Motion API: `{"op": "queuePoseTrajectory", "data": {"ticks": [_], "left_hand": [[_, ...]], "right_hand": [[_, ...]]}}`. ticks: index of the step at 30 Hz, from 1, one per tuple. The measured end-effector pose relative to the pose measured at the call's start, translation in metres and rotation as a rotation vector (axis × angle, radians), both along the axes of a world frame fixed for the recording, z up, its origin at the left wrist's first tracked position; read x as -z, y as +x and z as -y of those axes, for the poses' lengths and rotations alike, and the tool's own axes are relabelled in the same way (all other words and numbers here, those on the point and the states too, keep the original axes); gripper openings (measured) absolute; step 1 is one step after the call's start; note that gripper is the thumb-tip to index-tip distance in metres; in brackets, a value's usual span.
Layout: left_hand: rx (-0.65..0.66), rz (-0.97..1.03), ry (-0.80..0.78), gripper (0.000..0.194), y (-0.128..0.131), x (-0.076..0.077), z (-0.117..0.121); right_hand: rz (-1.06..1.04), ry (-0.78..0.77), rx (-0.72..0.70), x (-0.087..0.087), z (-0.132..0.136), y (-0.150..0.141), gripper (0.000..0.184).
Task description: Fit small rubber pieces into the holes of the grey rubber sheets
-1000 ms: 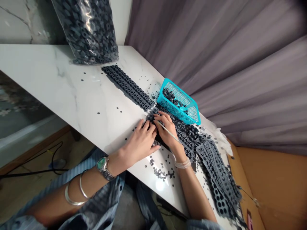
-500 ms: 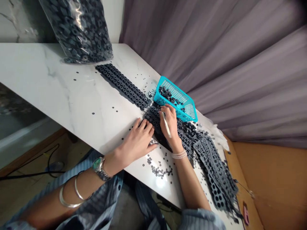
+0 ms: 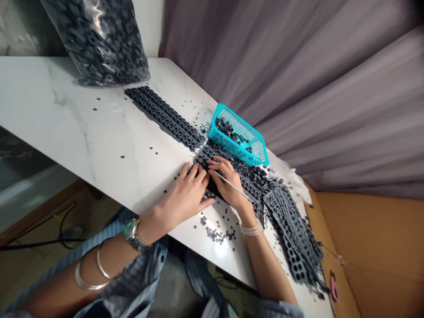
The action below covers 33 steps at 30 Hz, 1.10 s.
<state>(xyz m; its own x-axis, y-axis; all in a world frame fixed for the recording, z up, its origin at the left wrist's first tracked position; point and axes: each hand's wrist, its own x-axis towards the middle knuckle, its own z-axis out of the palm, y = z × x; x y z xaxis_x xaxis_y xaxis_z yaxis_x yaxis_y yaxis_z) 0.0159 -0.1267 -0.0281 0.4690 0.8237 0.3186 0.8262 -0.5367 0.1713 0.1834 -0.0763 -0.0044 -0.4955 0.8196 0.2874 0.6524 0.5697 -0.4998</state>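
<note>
My left hand lies with its fingers stretched out, the tips on the near edge of a dark studded sheet. My right hand is closed around a thin whitish stick, held like a pen. Its tip points at the sheet close to my left fingertips; the exact contact is hidden by the fingers. Small dark rings and bits lie around the sheet. Just behind it stands a turquoise plastic basket with dark pieces inside. A long strip with rows of dark rings extends away to the left.
A clear bag of dark rings stands at the back left. Perforated dark sheets are heaped at the right. Small loose discs are scattered near the front edge. A cardboard box and a pink-handled tool are at the right.
My right hand has come down and left, away from the basket side toward my left fingertips, and the stick now lies flatter. My left hand keeps its place on the sheet.
</note>
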Motion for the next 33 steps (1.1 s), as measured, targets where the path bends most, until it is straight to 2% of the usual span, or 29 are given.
{"op": "queuePoseTrajectory", "data": {"ticks": [8, 16, 18, 21, 23, 26, 28, 33], "left_hand": [[0.005, 0.024, 0.005, 0.058, 0.0, 0.0, 0.0], [0.007, 0.008, 0.007, 0.058, -0.001, -0.002, 0.0], [0.008, 0.002, 0.005, 0.058, -0.001, -0.003, 0.0], [0.002, -0.014, 0.01, 0.059, -0.001, -0.003, 0.0], [-0.001, -0.017, 0.011, 0.06, -0.001, -0.003, 0.0], [-0.003, 0.005, 0.01, 0.06, 0.0, -0.002, 0.0], [-0.006, 0.019, 0.011, 0.059, 0.0, -0.002, 0.0], [-0.01, 0.016, 0.019, 0.057, -0.001, 0.0, 0.0]], "right_hand": [[0.037, 0.018, -0.04, 0.004, -0.003, 0.002, 0.014], [0.21, 0.259, -0.075, 0.017, -0.013, -0.007, 0.02], [0.19, 0.312, -0.02, 0.017, -0.017, -0.004, 0.021], [0.074, 0.372, 0.171, 0.013, -0.024, 0.008, 0.02], [0.038, 0.365, 0.281, 0.01, -0.027, 0.018, 0.018], [0.051, 0.306, 0.342, 0.009, -0.027, 0.023, 0.016], [0.05, 0.241, 0.289, 0.009, -0.024, 0.016, 0.015], [0.052, 0.088, 0.029, 0.006, -0.012, -0.011, 0.016]]}}
